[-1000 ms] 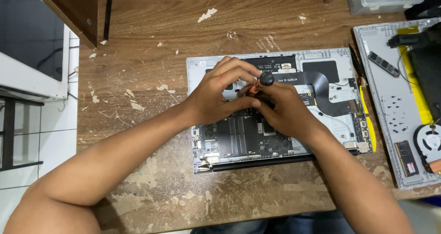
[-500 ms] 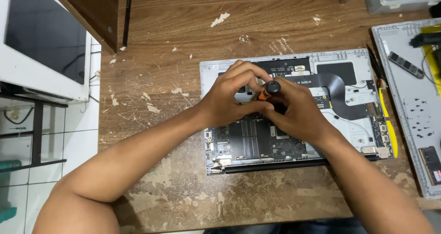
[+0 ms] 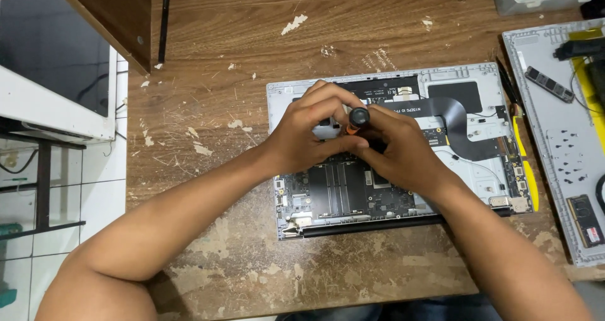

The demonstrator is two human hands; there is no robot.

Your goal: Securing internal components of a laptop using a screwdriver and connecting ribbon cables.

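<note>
Over the opened laptop [image 3: 403, 151] on the counter [image 3: 252, 63], your right hand [image 3: 403, 154] and left hand [image 3: 309, 135] both grip the small orange-and-black screwdriver [image 3: 357, 120]; keep it upright, press lightly, and turn slowly so its tip stays seated

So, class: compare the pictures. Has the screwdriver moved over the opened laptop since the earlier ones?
No. Judged against the opened laptop, the screwdriver stands at the same spot near its upper middle, held by both hands; only the camera view has shifted.
</note>
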